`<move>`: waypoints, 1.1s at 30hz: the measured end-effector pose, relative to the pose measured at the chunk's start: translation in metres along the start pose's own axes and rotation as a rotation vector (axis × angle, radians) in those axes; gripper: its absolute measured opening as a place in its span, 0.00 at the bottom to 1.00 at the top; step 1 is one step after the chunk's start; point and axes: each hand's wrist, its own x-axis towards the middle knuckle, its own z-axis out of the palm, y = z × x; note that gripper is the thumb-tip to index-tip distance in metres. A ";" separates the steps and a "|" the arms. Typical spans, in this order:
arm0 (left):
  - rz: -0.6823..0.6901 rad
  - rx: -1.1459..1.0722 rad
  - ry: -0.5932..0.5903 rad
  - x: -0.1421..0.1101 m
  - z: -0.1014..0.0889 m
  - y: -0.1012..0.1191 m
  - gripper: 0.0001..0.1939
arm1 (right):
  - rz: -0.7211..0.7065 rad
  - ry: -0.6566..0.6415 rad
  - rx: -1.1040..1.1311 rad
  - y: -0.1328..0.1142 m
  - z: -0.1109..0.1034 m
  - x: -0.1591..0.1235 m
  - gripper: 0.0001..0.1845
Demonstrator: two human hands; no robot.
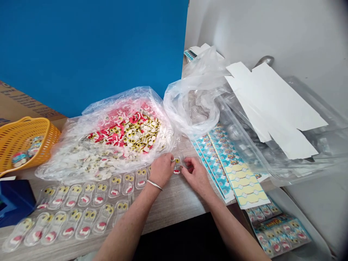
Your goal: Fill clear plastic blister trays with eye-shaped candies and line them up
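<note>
A small clear plastic blister [177, 167] lies on the table between my hands, with a yellow eye piece and a red-and-white mouth piece in it. My left hand [162, 170], a metal bangle at its wrist, is at the blister's left side with thumb and fingers pinched together. What is in that pinch is too small to make out. On the other side, my right hand [196, 177] has its thumb at the blister's edge and its fingers loosely curled, apart from the thumb. Two rows of filled blisters [84, 197] run leftward along the table.
Behind my hands sits an open clear bag [133, 136] of loose eye and mouth pieces. A yellow basket [46, 134] and blue box [16, 201] stand left. At right are another plastic bag [190, 108], printed cards [225, 159], a clear tub [244, 134] and white cardboard [274, 101].
</note>
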 end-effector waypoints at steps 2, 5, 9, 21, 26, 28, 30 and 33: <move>0.005 0.003 0.003 0.000 0.001 0.001 0.06 | 0.004 0.001 -0.003 0.000 0.000 0.000 0.15; -0.006 -0.012 0.003 0.001 0.001 0.002 0.08 | 0.003 0.006 0.002 0.000 0.001 0.000 0.15; 0.010 -0.074 -0.062 0.005 -0.005 -0.001 0.08 | 0.006 0.005 0.008 0.000 0.000 0.000 0.15; -0.019 -0.040 -0.061 0.004 -0.005 0.000 0.07 | 0.005 -0.006 -0.008 0.000 0.000 0.000 0.15; -0.035 -0.032 0.020 0.001 0.000 0.002 0.06 | -0.010 0.001 -0.003 0.002 0.001 0.000 0.14; -0.030 -0.036 0.038 0.000 0.002 0.003 0.07 | -0.016 0.006 -0.003 0.001 0.001 0.000 0.14; -0.023 -0.048 0.050 -0.001 0.002 0.003 0.08 | -0.029 0.017 -0.015 -0.001 0.001 -0.002 0.13; -0.012 -0.086 0.087 -0.006 0.001 0.001 0.08 | -0.111 0.037 -0.086 -0.007 0.002 -0.009 0.13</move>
